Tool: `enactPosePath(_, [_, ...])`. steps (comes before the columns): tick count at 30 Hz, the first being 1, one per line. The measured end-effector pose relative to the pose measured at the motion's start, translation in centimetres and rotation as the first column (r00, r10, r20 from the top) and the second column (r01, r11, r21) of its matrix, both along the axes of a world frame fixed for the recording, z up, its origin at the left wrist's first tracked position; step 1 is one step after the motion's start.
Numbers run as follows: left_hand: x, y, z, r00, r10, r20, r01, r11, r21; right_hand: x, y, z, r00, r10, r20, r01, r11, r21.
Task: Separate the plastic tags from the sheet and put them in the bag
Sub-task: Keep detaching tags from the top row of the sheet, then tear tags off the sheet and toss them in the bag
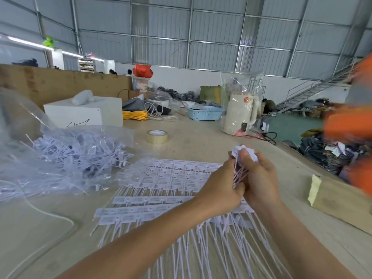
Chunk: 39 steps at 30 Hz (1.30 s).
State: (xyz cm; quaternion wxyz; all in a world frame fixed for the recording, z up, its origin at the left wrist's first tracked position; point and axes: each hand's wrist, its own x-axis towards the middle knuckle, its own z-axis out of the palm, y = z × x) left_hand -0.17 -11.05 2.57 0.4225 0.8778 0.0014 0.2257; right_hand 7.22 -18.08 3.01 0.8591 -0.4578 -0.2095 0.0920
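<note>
Sheets of joined white plastic tags point(165, 178) lie spread on the wooden table in front of me, their thin tails fanned toward the near edge. Both hands are raised just above the sheets' right side. My right hand point(259, 178) grips a bunch of loose white tags point(244, 153) by their heads, which stick out above its fingers. My left hand point(221, 186) pinches the tails of the same bunch lower down. A clear plastic bag point(66, 154) heaped with separated tags lies open at the left.
A tape roll point(157, 136) sits behind the sheets. Farther back are a white box point(84, 111), yellow cord point(134, 115), a blue basket point(204, 113) and a bagged kettle point(240, 115). A cardboard box point(342, 200) lies at right, beside a blurred person in orange point(350, 125).
</note>
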Motion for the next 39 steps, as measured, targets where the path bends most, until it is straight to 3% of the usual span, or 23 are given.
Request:
enactPosePath(6, [0.0,1.2,2.0,0.995,0.097,0.027,-0.098,0.995,0.033,0.1,0.3,0.8,0.987,0.043,0.158,-0.037,0.998,-0.041])
enactPosePath(11, [-0.6,3.5,3.6,0.968,0.247,-0.041,-0.233,0.949,0.210,-0.1,2.5,1.9,0.974,0.078,0.211,-0.035,0.979,-0.199])
enactPosePath(21, [-11.1,11.6,2.9,0.822,0.568,0.050,-0.556,0.779,0.289,-7.7,12.4,3.9,0.886,0.395,0.244,-0.283,0.876,-0.391])
enactPosePath(24, [-15.2,14.3,3.0,0.767,0.641,0.030,-0.614,0.720,0.323,-10.0,15.5,3.6,0.818,0.366,0.444,-0.118,0.862,-0.494])
enactPosePath(27, [-18.3,16.9,3.1,0.698,0.716,-0.025,-0.664,0.660,0.352,-10.8,17.8,3.1,0.604,0.212,0.768,0.211,0.887,-0.411])
enactPosePath(29, [-19.5,18.6,3.0,0.659,0.748,-0.079,-0.679,0.636,0.367,-10.4,19.3,2.7,0.489,0.266,0.831,0.413,0.769,-0.489])
enactPosePath(32, [-19.8,20.4,2.6,0.615,0.763,-0.202,-0.662,0.638,0.393,-10.1,21.1,2.2,0.491,0.468,0.735,0.530,0.509,-0.679])
enactPosePath(35, [-18.9,21.9,2.2,0.596,0.759,-0.261,-0.648,0.647,0.402,-9.6,22.6,2.2,0.464,0.545,0.698,0.664,0.307,-0.682])
enactPosePath(37, [-17.8,22.6,2.1,0.584,0.751,-0.309,-0.634,0.659,0.404,-9.0,23.3,2.5,0.453,0.583,0.674,0.703,0.232,-0.673])
enactPosePath(39, [-16.2,23.3,2.2,0.580,0.740,-0.341,-0.649,0.673,0.356,-8.7,23.8,2.6,0.445,0.586,0.678,0.700,0.245,-0.671])
